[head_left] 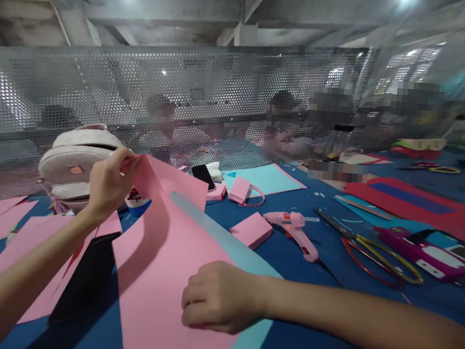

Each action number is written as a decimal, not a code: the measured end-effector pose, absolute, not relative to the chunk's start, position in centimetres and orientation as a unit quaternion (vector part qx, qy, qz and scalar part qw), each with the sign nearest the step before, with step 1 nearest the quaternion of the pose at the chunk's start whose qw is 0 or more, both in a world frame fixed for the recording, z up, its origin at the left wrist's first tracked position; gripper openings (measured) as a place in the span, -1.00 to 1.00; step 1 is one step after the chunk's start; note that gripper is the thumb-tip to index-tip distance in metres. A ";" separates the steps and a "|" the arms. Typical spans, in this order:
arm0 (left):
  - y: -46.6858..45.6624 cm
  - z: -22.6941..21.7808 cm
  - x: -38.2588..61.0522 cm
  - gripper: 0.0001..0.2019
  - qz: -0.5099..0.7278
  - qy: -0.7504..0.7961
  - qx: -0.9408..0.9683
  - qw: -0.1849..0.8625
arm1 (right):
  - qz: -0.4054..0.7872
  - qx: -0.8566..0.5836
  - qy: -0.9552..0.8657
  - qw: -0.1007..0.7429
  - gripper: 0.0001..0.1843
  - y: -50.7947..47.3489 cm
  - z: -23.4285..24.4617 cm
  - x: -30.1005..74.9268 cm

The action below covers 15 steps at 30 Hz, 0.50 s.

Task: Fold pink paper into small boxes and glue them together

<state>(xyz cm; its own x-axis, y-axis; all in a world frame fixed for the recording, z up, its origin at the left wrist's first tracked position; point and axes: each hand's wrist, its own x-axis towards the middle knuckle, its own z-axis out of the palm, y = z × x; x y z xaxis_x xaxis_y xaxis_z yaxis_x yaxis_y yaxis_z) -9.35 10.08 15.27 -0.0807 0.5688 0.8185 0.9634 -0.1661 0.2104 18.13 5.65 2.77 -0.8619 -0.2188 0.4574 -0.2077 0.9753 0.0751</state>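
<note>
My left hand (112, 177) pinches the upper corner of a large pink paper sheet (177, 246) and lifts it, so the sheet's far part bends up off the table. My right hand (221, 298) rests on the sheet's lower part with fingers curled under; whatever is inside them, if anything, is hidden. A light blue sheet (257, 263) shows from beneath the pink one along its right edge. Just beyond lie a small pink box (252, 229) and a pink hot glue gun (295, 231).
Scissors (368, 249) with red and yellow handles and a purple device (425, 254) lie to the right. A white backpack (81, 161), pink sheets (26, 249) and a dark flat object (85, 278) are at left. A perforated metal screen (223, 97) stands behind the blue table.
</note>
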 end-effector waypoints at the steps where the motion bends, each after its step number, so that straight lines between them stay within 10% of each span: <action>1: 10.2 15.7 -9.4 -0.78 -0.438 -0.596 -0.624 0.253 | -0.012 0.114 -0.964 0.239 -0.90 5.6 2.7 18.0; 15: 8.2 17.7 -11.4 -0.79 -0.583 -0.480 -0.600 0.262 | 0.019 0.092 -0.977 0.189 -0.91 5.5 2.4 18.1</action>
<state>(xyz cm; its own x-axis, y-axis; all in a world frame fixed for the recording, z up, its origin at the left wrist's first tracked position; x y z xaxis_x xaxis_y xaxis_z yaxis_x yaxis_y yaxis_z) -11.35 8.25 17.69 -0.1424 0.2709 0.9520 0.8824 -0.4009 0.2461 18.07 5.52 2.42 -0.9116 -0.1731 0.3728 -0.1874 0.9823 -0.0021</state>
